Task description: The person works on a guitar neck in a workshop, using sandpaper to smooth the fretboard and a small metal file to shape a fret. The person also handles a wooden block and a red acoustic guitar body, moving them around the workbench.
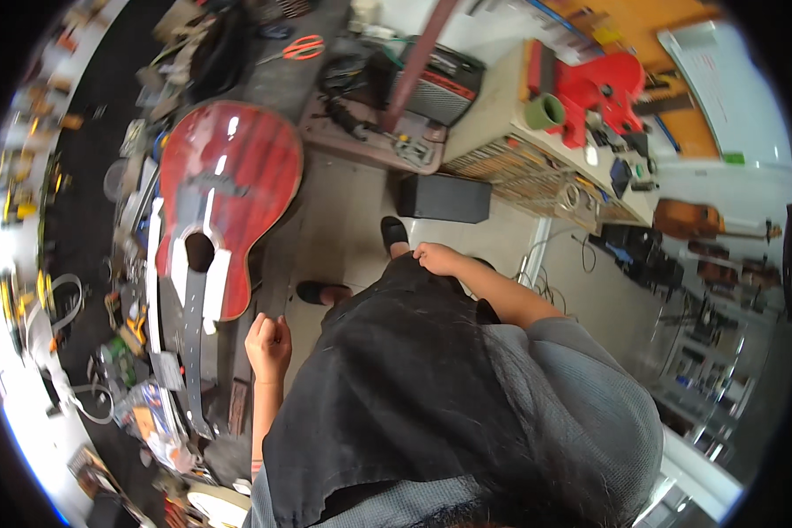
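One curled left hand (269, 345) hangs near the red guitar (236, 209); the right hand (435, 258) pinches the apron (396, 378).

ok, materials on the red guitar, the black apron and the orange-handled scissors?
Red guitar: likely wood under a clear gloss, given grain-like streaks and sharp light reflections.
Black apron: looks like cloth, matte with soft folds; exact fibre can't be told.
Orange-handled scissors: probably plastic at the grips, from the bright even colour; cutting end presumably metal, too small to be sure.
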`<state>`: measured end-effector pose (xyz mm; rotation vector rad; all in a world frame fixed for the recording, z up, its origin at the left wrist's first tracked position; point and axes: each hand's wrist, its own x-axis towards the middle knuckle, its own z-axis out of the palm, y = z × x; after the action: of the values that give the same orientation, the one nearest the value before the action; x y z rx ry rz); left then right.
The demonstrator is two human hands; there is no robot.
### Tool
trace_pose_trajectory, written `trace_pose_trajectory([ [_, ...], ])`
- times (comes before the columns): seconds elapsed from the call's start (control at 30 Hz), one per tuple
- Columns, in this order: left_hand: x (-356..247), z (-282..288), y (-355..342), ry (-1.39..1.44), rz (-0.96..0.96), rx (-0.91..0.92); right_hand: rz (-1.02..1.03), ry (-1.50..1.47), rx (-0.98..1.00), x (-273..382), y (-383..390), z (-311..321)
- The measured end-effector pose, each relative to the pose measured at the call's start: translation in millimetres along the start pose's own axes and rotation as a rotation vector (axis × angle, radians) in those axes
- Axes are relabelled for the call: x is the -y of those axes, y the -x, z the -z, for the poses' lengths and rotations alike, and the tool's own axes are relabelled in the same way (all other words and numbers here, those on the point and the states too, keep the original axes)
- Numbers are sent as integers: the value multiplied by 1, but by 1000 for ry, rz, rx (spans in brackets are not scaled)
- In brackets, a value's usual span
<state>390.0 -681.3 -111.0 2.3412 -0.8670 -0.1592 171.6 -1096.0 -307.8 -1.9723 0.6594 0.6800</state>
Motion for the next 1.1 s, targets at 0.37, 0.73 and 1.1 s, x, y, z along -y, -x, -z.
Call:
trace_pose_trajectory([
  [0.37, -134, -110, -110, 160, -141, 403, -349, -1067, -1242, -269, 99, 129],
  [0.73, -123, -121, -158, -16, -241, 839, -671, -112, -1213, -222, 138, 301],
  [1.1, -161, -156, -183, -13, -298, 804, -736, -8, -1444, -291, 169, 270],
])
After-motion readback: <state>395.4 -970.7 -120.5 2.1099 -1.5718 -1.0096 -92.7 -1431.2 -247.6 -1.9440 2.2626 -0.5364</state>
